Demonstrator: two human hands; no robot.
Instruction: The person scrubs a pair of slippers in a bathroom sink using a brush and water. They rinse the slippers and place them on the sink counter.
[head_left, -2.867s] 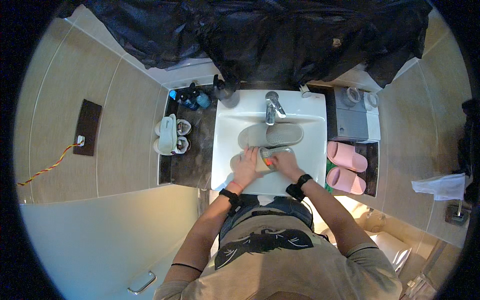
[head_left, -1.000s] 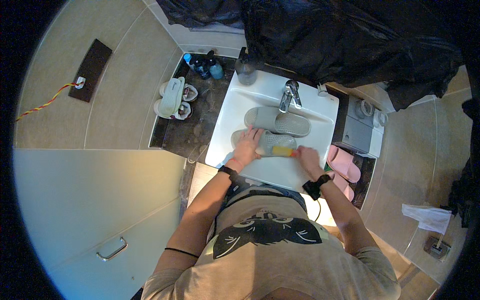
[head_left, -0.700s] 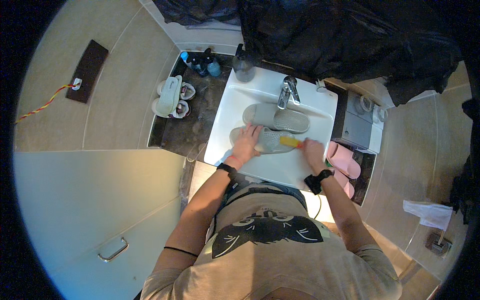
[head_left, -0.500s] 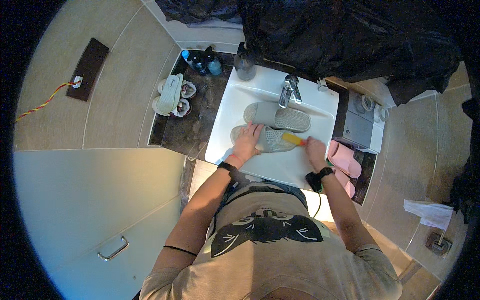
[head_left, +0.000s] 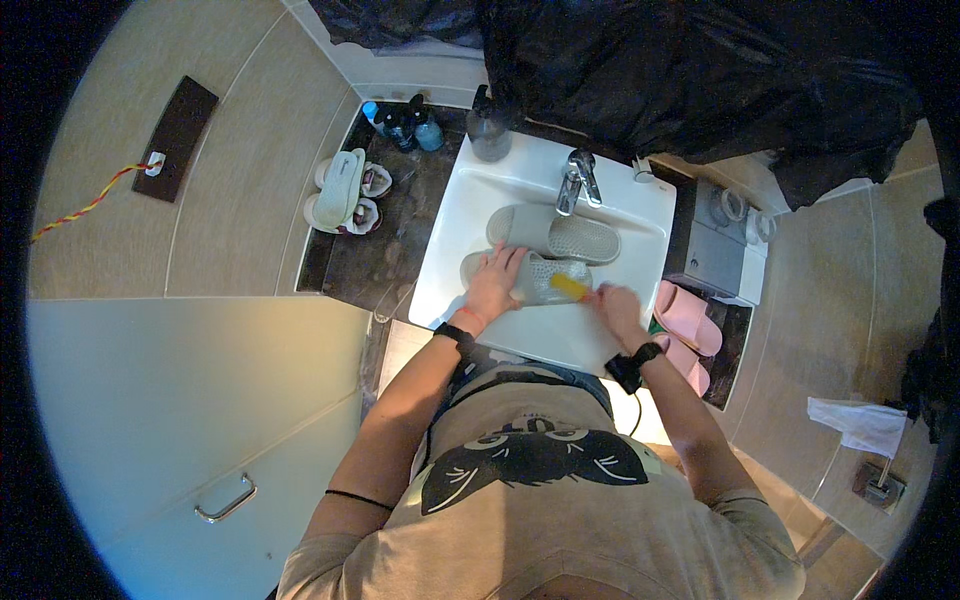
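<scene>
Head view: the near grey slide [head_left: 545,286] lies crosswise in the white washbasin [head_left: 560,342], between the far grey slide [head_left: 584,240] and the basin's near edge; its strap is directly beneath the left hand [head_left: 492,284], its textured heel end lies just to the left of the right hand [head_left: 617,310]; the left hand is laid over the strap with fingers extended toward the basin's far edge, not clenched; the right hand is closed round the handle of a yellow brush [head_left: 569,286], whose slightly blurred head is over the heel end of the footbed, contact too unclear to tell; both forearms reach up from the lower edge and slant inward, a black band on each wrist; pink slides [head_left: 688,320] sit on the dark tabletop [head_left: 400,245] beyond the basin's right edge.
</scene>
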